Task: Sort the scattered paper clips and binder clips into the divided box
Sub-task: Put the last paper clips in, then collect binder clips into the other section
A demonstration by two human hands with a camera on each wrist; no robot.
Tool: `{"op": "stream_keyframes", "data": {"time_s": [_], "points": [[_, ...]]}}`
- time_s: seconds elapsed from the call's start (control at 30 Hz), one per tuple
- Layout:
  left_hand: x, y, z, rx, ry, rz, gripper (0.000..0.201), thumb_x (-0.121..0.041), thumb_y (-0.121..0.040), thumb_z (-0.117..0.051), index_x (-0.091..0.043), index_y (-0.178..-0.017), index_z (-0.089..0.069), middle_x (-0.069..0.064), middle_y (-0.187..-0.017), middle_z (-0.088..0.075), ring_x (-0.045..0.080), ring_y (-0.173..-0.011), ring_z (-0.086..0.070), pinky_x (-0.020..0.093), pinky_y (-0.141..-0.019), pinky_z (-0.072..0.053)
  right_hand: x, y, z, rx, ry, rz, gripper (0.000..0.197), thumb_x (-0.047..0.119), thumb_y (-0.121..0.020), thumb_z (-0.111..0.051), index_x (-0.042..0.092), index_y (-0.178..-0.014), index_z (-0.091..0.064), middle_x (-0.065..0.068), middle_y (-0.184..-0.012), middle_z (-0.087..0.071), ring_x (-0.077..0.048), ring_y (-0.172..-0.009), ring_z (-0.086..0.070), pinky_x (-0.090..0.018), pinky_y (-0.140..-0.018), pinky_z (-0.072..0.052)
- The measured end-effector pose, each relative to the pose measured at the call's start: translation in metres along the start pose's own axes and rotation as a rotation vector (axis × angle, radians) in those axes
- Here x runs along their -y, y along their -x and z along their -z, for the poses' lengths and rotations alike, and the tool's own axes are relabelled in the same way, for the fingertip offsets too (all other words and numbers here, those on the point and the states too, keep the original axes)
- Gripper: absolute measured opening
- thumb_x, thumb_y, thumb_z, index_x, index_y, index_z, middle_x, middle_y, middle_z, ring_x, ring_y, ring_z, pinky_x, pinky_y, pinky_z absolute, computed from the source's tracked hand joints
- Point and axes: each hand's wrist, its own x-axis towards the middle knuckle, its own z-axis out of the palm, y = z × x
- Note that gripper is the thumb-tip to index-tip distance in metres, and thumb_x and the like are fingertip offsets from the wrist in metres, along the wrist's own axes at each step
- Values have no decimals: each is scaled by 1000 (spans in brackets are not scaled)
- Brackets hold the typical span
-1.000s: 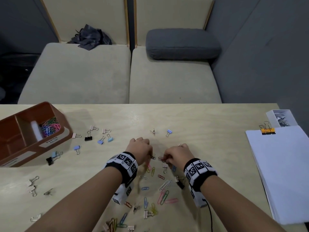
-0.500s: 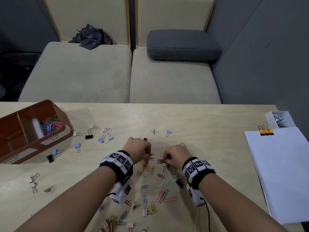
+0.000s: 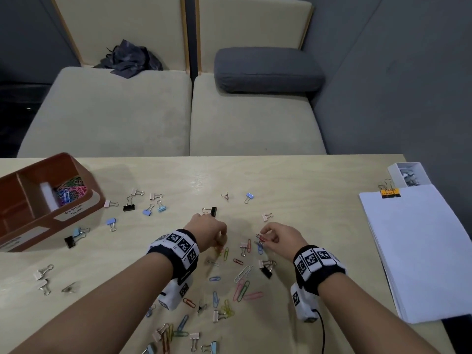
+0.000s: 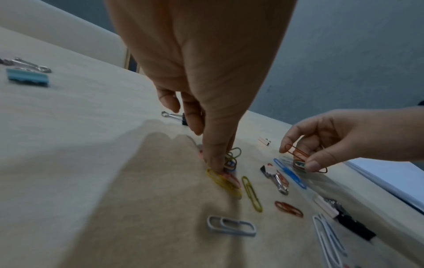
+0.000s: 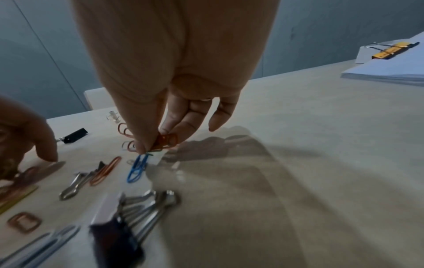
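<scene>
The box [image 3: 84, 200] sits at the left edge of the head view, coloured paper clips [image 3: 70, 191] heaped in its labelled right compartment. Mid-frame, the right hand [image 3: 278, 237] pinches red clips [image 3: 260, 238] above the table [image 3: 306, 200]; the left hand [image 3: 209, 229] holds gathered clips, fingertips pressing a yellow clip [image 4: 223, 181]. A white tray [image 3: 398, 169] at right holds metal clips

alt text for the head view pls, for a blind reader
Two hands gather paper clips on a table: the right hand pinches red clips, the left hand picks at the pile. A brown divided box sits far left, white paper right.
</scene>
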Motion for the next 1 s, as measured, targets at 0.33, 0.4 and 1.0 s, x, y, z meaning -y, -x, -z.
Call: {"op": "stream_keyframes", "data": {"time_s": [0.33, 0.4, 1.0], "points": [[-6, -9, -1, 70, -59, 94, 19, -34, -89, -59, -33, -106, -65, -5, -110, -64, 22, -111, -51, 33, -81, -32, 17, 3, -21, -112, -25, -163, 9, 27, -86, -60, 31, -95, -58, 8, -98, -66, -19, -100, -61, -30, -93, -46], [-4, -10, -1, 91, -32, 110, 20, -38, -87, -62, -35, -107, -66, -5, -112, -63, 23, -113, -49, 35, -85, -34, 25, 1, -20, -116, -15, -178, 4, 27, -87, -60, 31, -86, -59, 5, -100, -68, -21, -99, -62, -32, -92, -47], [15, 5, -15, -30, 226, 122, 18, -38, -80, -69, -32, -96, -66, -9, -101, -65, 16, -107, -49, 31, -83, -37, 31, 2, -21, -52, -113, -199, 21, 10, -72, -71, 27, -67, -60, 8, -68, -60, -16, -73, -61, -18, -62, -44]]}}
